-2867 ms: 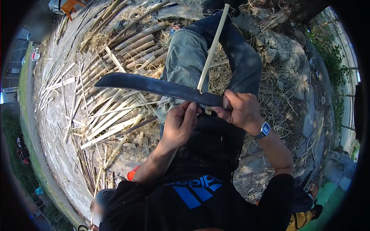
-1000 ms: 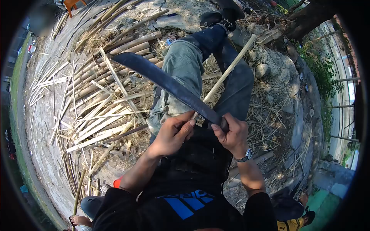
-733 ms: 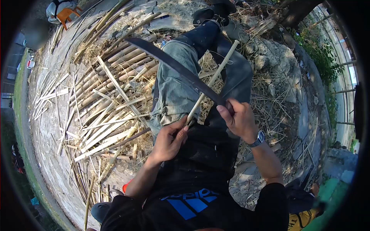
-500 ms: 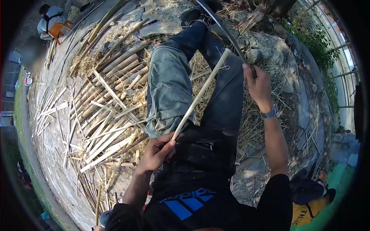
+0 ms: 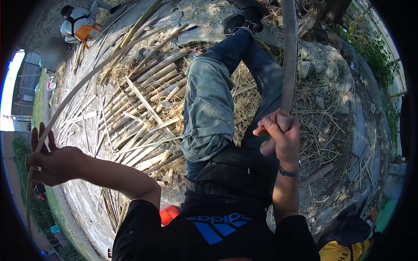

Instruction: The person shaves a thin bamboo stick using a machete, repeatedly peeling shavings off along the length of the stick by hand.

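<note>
My left hand [image 5: 52,163] is stretched far out to the left, its fingers closed around a long, thin bamboo strip [image 5: 87,78]. The strip looks curved in this wide view and runs up over the ground from the lower left edge. In front of my right thigh, my right hand [image 5: 282,135] is wrapped around the lower end of a long, flat, dark blade [image 5: 289,56] with a shiny edge. The blade points away from me, its broad face showing and its far end out of frame. My legs [image 5: 209,104] extend forward between the two hands.
Cut bamboo poles [image 5: 143,85] and pale split strips [image 5: 143,145] lie heaped left of my legs. Straw and rough stone [image 5: 324,78] are at the right. A person sits on an orange chair [image 5: 85,32] at the far left. A yellow bag [image 5: 339,251] is at lower right.
My left hand has swung from my lap out to the far left with the strip. The right hand has moved down and inward, turning the blade's broad face into view.
</note>
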### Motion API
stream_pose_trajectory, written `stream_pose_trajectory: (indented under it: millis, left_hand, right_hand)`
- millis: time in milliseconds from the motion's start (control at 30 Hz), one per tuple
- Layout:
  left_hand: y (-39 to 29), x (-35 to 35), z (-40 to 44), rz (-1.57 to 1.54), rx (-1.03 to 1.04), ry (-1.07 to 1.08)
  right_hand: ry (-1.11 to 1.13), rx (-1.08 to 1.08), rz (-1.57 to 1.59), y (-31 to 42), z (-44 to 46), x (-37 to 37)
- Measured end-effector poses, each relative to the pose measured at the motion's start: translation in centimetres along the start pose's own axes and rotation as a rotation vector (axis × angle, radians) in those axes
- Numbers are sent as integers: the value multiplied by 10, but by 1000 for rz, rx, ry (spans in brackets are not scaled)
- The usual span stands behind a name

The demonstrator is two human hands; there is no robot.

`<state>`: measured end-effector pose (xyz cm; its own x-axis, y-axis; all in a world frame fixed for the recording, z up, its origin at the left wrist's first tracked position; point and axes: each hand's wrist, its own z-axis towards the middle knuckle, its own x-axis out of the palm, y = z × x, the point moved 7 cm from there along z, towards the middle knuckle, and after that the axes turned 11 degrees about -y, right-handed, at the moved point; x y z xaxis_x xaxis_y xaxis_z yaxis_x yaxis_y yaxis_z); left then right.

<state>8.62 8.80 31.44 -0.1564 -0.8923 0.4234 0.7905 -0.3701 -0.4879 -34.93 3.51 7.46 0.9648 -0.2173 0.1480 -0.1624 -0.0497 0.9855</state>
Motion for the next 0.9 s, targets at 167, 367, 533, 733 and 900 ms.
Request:
stream_pose_trajectory:
  millis: [167,367,533,733,900]
  left_hand:
    - [6,13,-151,-527,-698,418]
    - [-28,-40,-321,-672,-1389,699]
    - [-36,-38,-342,-771,-1486,831]
    - [-35,-48,-359,-682,-1609,1087]
    - [27,-67,-326,-407,-1357,936]
  right_hand:
    - [5,-65,284,-1,-5,53]
    - [-70,-160,171,-22,30,43]
    - [-354,13,380,-43,40,14]
    - [-485,69,546,-63,46,-31]
    - [-583,-34,414,-63,53,-72]
